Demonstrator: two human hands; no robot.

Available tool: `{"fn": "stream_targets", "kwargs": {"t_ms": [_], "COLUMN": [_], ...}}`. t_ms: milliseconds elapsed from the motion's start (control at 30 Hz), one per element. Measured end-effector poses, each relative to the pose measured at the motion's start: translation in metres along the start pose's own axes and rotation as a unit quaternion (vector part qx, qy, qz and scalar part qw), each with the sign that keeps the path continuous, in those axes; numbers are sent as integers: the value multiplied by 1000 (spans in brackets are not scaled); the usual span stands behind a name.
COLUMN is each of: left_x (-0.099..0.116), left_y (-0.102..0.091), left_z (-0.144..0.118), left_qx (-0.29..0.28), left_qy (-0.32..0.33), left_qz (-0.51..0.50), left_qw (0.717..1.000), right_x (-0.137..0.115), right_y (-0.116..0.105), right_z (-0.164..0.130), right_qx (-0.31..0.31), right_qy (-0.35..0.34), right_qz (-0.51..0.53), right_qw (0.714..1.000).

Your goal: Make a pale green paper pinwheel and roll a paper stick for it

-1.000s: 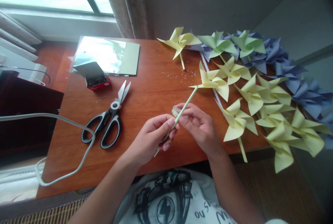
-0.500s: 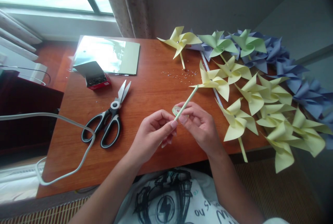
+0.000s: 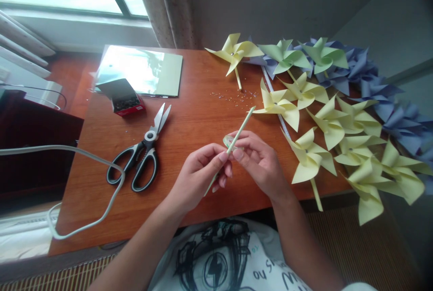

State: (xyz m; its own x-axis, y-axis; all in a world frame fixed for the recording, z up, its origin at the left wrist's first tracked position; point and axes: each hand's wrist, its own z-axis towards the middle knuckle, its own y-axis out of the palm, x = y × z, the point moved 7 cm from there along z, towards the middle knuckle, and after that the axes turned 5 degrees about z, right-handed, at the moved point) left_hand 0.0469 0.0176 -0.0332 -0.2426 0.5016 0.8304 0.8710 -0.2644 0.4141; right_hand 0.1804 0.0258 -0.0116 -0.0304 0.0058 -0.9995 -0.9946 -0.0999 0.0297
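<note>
Stick (image 3: pixel 241 125) tilted slightly since a second ago, tip now off the pinwheel (image 3: pixel 278 106). Pinched low by left hand (image 3: pixel 199 178), higher by right hand (image 3: pixel 259 162) with tape (image 3: pixel 228 140). Scissors (image 3: pixel 142 155) left on table (image 3: pixel 189 115).

Scissors (image 3: pixel 140 158), pin box (image 3: pixel 123 99), pinwheels (image 3: pixel 324 122)

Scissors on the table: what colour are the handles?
Black handles with a white pivot, on the scissors; head view.
</note>
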Motion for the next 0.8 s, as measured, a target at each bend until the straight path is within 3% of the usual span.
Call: {"fn": "stream_targets", "kwargs": {"t_ms": [167, 433, 800], "left_x": [1, 6, 8], "left_y": [-3, -6, -14], "left_z": [1, 1, 1], "left_qx": [23, 52, 97], "left_qy": [-2, 47, 65], "left_qz": [-4, 11, 29], "left_qw": [1000, 997, 993], "right_x": [0, 4, -24], "right_y": [-2, -8, -4], "right_z": [1, 0, 7], "right_qx": [8, 60, 63], "right_qy": [-7, -3, -83], "right_qz": [-4, -82, -234], "right_qw": [1000, 995, 967]}}
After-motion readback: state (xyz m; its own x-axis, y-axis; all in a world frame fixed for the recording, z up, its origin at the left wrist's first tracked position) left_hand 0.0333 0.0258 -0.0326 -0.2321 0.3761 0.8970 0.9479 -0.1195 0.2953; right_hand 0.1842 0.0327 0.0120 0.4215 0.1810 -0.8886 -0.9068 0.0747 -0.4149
